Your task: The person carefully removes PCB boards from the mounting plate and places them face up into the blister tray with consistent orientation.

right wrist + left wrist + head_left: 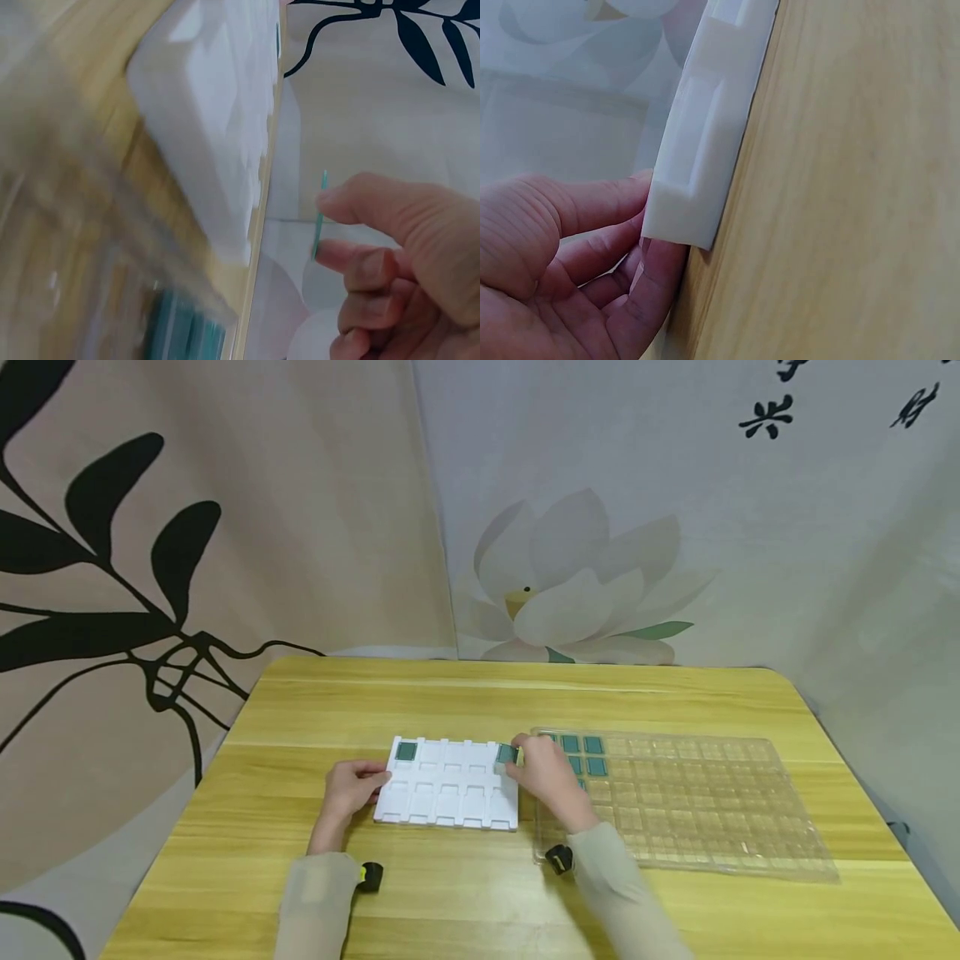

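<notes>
At the left edge of a white plastic tray [447, 796] is my left hand [348, 797], its thumb on the upper edge and fingers below. The tray has rows of square pockets, and one dark green square piece [407, 751] sits in its far left pocket. My right hand [553, 775] pinches another thin green square piece [319, 217] between thumb and finger. In the head view that piece overlaps the tray's far right corner; the right wrist view shows it edge-on and apart from the tray.
To the right lies a large clear compartment tray [697, 806], with several green pieces [594, 745] in its far left pockets, partly hidden by my right hand. Both trays are on a wooden table [450, 902]. Printed curtains [337, 510] hang behind it.
</notes>
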Tool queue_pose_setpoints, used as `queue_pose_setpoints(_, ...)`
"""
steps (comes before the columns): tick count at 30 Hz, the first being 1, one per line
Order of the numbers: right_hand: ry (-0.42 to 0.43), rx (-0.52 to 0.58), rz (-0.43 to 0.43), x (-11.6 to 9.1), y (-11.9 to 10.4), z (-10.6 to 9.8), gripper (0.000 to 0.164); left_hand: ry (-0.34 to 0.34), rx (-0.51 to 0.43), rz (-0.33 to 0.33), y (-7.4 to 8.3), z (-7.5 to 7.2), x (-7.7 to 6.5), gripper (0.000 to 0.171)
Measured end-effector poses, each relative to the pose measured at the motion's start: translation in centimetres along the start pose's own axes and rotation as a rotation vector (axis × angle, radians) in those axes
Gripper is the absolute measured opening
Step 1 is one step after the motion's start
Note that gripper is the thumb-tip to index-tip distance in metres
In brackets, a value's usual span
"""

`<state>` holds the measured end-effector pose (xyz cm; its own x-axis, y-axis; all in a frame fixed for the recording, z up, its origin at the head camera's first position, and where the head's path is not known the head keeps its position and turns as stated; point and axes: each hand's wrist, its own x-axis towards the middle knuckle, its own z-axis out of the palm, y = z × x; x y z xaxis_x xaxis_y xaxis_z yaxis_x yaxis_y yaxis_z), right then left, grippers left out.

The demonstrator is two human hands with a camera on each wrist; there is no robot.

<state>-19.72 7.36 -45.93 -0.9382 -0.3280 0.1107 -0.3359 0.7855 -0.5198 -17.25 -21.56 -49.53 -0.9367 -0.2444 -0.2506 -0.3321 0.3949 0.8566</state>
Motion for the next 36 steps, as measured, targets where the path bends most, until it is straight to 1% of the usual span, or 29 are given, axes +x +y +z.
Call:
queue_pose_setpoints(5,0.028,-0.006,-0.005,-0.7,1.0,-0.8,0.027,-0.001,-0.007,-0.004,0.0,0.0,0.0,0.023)
queue_pose_setpoints(8,0.037,-0.01,0.006,-1.0,1.7,-1.2,0.029,-0.001,-0.013,-0.002,0.1,0.0,-0.1,0.023)
queue_pose_setpoints(14,0.022,0.013,0.057,-1.9,3.3,-2.0,0.033,0.004,0.006,-0.007,0.3,-0.1,-0.2,0.023)
queue_pose_setpoints(20,0.03,0.031,0.081,-2.7,4.6,-3.2,0.032,0.003,0.018,-0.011,0.3,0.0,-0.2,0.023)
queue_pose_setpoints(24,0.011,0.046,0.093,-3.6,5.6,-3.9,0.03,0.002,0.016,-0.016,0.2,0.1,-0.1,0.023)
queue_pose_setpoints(30,-0.046,0.045,0.097,-5.1,7.4,-4.6,0.03,0.003,0.01,-0.006,0.1,0.1,0.0,0.023)
queue_pose_setpoints(36,-0.035,0.008,0.092,-6.1,8.8,-4.7,0.028,0.01,0.02,-0.008,0.0,0.2,0.1,0.023)
